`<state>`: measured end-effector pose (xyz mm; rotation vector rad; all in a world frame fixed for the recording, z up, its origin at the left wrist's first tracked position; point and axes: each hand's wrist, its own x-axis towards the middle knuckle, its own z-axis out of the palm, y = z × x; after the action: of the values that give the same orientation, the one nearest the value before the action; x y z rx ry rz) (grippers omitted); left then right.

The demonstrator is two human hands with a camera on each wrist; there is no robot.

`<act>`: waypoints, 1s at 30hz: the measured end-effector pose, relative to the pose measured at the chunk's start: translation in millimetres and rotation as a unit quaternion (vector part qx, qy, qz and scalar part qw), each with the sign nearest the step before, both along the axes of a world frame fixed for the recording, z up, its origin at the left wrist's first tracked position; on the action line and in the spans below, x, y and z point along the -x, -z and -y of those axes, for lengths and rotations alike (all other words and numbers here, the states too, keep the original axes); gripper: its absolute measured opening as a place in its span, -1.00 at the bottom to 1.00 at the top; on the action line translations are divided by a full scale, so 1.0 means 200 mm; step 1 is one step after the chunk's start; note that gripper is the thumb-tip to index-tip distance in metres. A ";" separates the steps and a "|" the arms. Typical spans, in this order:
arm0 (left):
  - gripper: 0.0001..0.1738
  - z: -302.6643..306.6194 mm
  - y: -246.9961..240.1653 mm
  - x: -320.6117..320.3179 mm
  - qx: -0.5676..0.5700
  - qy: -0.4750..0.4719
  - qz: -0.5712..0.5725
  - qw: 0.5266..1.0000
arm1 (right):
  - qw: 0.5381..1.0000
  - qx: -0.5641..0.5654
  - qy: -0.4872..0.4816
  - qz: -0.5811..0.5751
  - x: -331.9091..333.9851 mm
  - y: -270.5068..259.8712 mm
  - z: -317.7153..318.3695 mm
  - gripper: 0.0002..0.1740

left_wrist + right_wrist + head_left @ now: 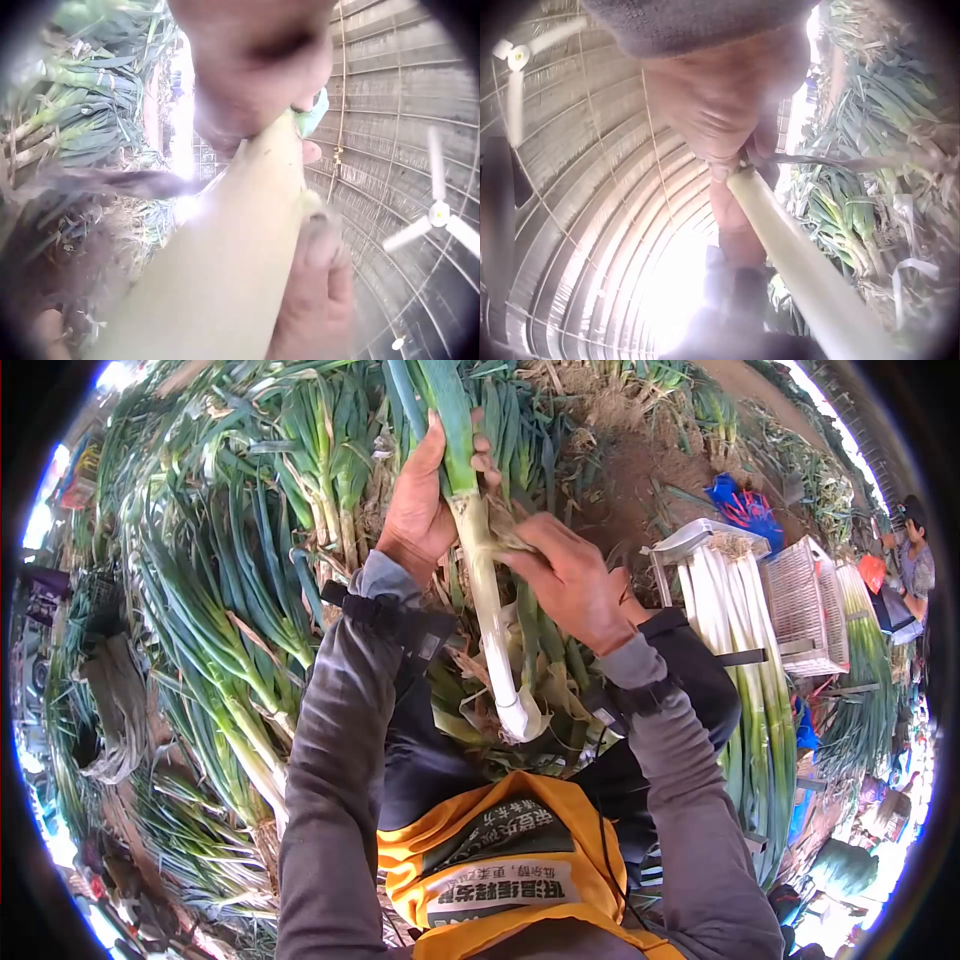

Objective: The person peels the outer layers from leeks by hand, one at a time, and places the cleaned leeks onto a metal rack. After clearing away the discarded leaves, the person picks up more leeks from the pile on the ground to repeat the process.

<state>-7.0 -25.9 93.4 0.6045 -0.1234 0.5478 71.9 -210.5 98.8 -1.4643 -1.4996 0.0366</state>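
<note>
In the head view a leek (487, 600) hangs root end down before the person's body, its white shank slanting toward the lap. My left hand (420, 495) grips it where the green leaves begin. Beside the upper shank, my right hand (575, 580) pinches a withered outer leaf (510, 532). This leaf shows as a thin brown strip (832, 160) stretching out sideways in the right wrist view. The pale shank (225, 247) fills the middle of the left wrist view, with the right hand's fingers (319, 277) close against it.
Unpeeled leeks (220, 630) are heaped on the left and ahead. Leaf scraps (565, 705) lie below the held leek. At right, cleaned leeks (740, 620) lie on a metal rack, near a white crate (808, 605) and a blue bag (748, 510). Another person (912, 555) is farther right.
</note>
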 end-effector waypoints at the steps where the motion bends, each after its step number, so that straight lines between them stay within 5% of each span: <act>1: -0.31 -0.03 0.00 0.00 0.002 -0.002 -0.002 1.000 | 1.000 0.001 0.007 -0.021 0.02 0.00 0.05 -0.81; 4: -0.31 -0.09 0.00 0.03 0.013 0.048 0.049 0.998 | 0.969 0.043 0.025 -0.243 0.03 0.07 0.26 -0.84; 9: -0.39 -0.09 -0.03 0.03 0.047 -0.012 0.022 0.999 | 0.933 0.038 0.204 -0.294 -0.03 0.20 0.47 -0.87; 11: -0.51 -0.09 0.00 0.01 0.013 -0.148 -0.054 0.987 | 0.920 0.031 0.236 -0.312 -0.06 0.38 0.52 -0.84; 13: -0.61 -0.05 0.02 0.01 0.008 -0.187 -0.077 0.979 | 0.901 0.176 0.266 -0.295 -0.07 0.62 0.58 -0.82; 18: -0.54 -0.05 0.01 0.06 -0.031 -0.302 -0.148 0.941 | 0.897 0.310 0.280 -0.147 -0.10 1.04 0.80 -0.76; 19: -0.48 -0.07 0.00 0.08 -0.042 -0.305 -0.146 0.940 | 0.879 0.373 0.274 -0.116 -0.12 1.06 0.83 -0.74; 20: -0.35 -0.08 -0.01 0.10 -0.088 -0.295 -0.160 0.938 | 0.799 0.556 0.211 -0.091 -0.15 1.07 0.85 -0.68; 21: -0.35 -0.08 -0.01 0.10 -0.090 -0.290 -0.159 0.939 | 0.798 0.555 0.216 -0.094 -0.16 1.09 0.86 -0.68; 23: -0.26 -0.03 -0.04 0.13 -0.037 -0.263 -0.112 0.957 | 0.823 0.519 0.212 0.089 -0.11 1.00 0.81 -0.53; 25: -0.28 -0.06 -0.02 0.12 -0.025 -0.220 -0.079 0.972 | 0.953 0.247 0.173 -0.026 -0.10 0.79 0.57 -0.51; 27: -0.38 -0.07 0.02 0.09 -0.025 -0.178 -0.089 0.980 | 0.960 0.137 0.085 -0.227 -0.08 0.57 0.30 -0.51; 30: -0.53 -0.06 0.05 0.06 0.006 -0.122 -0.094 0.988 | 0.997 0.022 0.074 -0.031 -0.01 0.13 -0.02 -0.53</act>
<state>-19.0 -14.5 82.9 0.6611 0.1342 0.7239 74.1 -207.1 72.9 -1.5916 -1.3437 0.0248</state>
